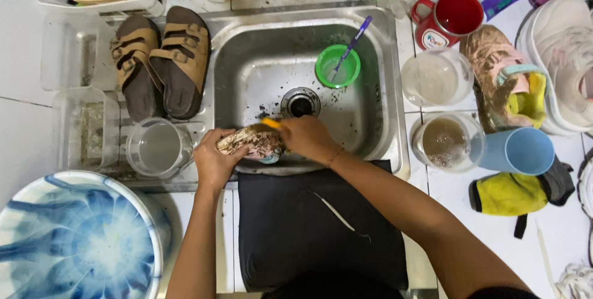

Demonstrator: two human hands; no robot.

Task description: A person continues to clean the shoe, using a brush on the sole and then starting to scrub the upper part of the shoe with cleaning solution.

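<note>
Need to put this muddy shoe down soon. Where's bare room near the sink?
Free: the sink floor left of the green cup, above the drain; also the dark cloth below the left hand and right hand. Crowded: the drainboard with sandals and measuring jug, and the right counter with cups and shoes.

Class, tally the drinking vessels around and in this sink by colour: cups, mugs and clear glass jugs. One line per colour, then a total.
Clear jugs: 3
Green cup: 1
Red mug: 1
Blue cup: 1
Total: 6
</note>
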